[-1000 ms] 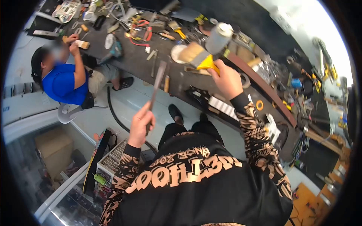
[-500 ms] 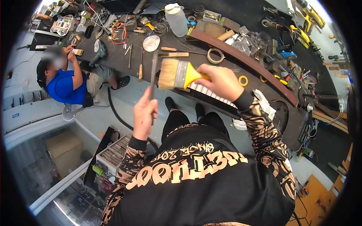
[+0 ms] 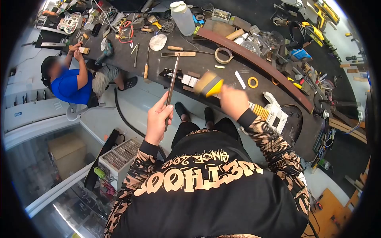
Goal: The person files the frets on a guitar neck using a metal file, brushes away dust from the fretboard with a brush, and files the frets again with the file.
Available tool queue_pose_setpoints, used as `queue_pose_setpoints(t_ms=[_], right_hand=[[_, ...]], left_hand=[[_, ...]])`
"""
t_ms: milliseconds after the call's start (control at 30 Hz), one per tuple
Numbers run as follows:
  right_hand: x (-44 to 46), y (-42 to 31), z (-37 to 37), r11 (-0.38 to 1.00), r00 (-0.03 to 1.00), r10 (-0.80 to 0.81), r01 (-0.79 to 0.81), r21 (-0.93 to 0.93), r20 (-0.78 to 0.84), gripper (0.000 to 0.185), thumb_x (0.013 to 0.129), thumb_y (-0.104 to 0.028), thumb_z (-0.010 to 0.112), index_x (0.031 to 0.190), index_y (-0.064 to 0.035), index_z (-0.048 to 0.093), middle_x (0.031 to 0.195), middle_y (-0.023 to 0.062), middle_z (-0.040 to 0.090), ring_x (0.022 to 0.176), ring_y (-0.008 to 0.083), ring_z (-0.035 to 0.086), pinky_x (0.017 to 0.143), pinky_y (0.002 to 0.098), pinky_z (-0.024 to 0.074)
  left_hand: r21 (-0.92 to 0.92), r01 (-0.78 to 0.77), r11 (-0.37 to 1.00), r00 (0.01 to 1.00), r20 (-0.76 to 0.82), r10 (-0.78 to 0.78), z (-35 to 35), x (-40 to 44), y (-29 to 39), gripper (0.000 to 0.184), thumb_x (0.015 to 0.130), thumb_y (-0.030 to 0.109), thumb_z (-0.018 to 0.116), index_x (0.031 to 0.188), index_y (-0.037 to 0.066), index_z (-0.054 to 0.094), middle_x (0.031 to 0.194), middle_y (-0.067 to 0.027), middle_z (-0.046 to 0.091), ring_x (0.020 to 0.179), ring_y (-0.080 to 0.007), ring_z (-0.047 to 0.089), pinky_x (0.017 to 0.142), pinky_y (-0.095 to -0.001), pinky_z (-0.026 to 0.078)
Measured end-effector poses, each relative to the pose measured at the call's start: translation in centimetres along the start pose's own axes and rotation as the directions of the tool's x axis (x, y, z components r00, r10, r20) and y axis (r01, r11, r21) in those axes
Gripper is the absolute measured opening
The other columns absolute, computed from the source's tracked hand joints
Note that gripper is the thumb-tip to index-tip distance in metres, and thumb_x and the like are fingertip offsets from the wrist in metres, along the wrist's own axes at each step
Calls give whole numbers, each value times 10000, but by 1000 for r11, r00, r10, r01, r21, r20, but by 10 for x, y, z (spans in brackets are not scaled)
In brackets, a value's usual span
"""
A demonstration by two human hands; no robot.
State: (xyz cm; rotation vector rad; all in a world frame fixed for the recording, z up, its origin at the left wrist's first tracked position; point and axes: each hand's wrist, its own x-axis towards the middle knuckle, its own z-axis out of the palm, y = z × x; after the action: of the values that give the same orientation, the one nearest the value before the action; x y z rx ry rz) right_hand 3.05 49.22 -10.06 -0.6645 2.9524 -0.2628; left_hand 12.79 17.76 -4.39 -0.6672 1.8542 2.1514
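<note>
My left hand (image 3: 159,119) is closed around the lower part of a long, narrow metal bar (image 3: 173,81) that looks like a file and points up toward the bench. In my right hand (image 3: 234,101) is a wide paintbrush (image 3: 210,84) with a yellow handle and pale bristles, blurred by motion. The bristles are to the right of the bar, apart from it. Under the brush, along the bench's front edge, lies a long piece resembling a guitar neck, with a black end (image 3: 171,74) and white blocks (image 3: 189,80). My right hand and the brush cover its middle.
The dark workbench (image 3: 131,70) holds a tape roll (image 3: 225,55), a yellow ring (image 3: 253,82), a wooden-handled tool (image 3: 146,71), a long brown beam (image 3: 254,67) and a white jug (image 3: 183,20). A person in blue (image 3: 73,84) sits at the left, holding a small block.
My right hand has brought the paintbrush right and down, away from the metal bar. My left hand has shifted slightly right, and the bar now leans to the right.
</note>
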Motion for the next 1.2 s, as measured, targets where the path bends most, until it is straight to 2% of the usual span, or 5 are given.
queue_pose_setpoints(t_ms=[133, 267, 400, 900, 1200], right_hand=[[-18, -36, -8, 967, 920, -247, 216, 133, 303, 172, 1003, -193, 685, 972, -28, 724, 840, 161, 806, 756, 354, 821, 678, 474, 644], [17, -20, -17, 1000, 999, 13, -14, -21, -45, 110, 979, -156, 702, 1001, -53, 731, 824, 129, 772, 752, 314, 822, 674, 455, 648], [10, -14, 10, 973, 971, -228, 230, -32, 67, 130, 942, -164, 721, 984, -44, 749, 859, 152, 806, 772, 312, 831, 687, 446, 651], [70, 106, 41, 953, 988, 25, -69, 294, 152, 376, 1092, -351, 733, 1344, -72, 734, 1266, 214, 802, 1197, 446, 764, 1011, 578, 594], [74, 86, 94, 976, 971, -22, 72, 205, -238, 433, 984, -141, 807, 1412, -113, 748, 1443, 100, 670, 1408, 345, 585, 1204, 572, 435]], left_hand=[[-12, 1, 1000, 1000, -25, -2, -9, -12, -10, 658, 1139, 104, 686, 1759, 15, 485, 829, 21, 621, 698, -56, 552, 600, -233, 479], [-56, 4, 998, 996, -86, -9, -19, -29, -22, 617, 1172, 158, 657, 1752, 19, 497, 824, 14, 627, 684, -55, 552, 597, -233, 479], [-67, 10, 998, 996, -88, -15, -18, -36, -23, 592, 1207, 205, 610, 1757, 23, 489, 823, 4, 622, 687, -60, 556, 594, -230, 480], [-317, 50, 947, 999, 13, -48, -2, -36, -33, 432, 1218, 183, 567, 1611, 43, 457, 894, -40, 605, 644, -129, 552, 620, -299, 484], [-452, 169, 876, 980, 171, -101, 5, -41, -45, 450, 1195, 139, 572, 1629, 136, 452, 862, -47, 582, 598, -128, 512, 629, -301, 457]])
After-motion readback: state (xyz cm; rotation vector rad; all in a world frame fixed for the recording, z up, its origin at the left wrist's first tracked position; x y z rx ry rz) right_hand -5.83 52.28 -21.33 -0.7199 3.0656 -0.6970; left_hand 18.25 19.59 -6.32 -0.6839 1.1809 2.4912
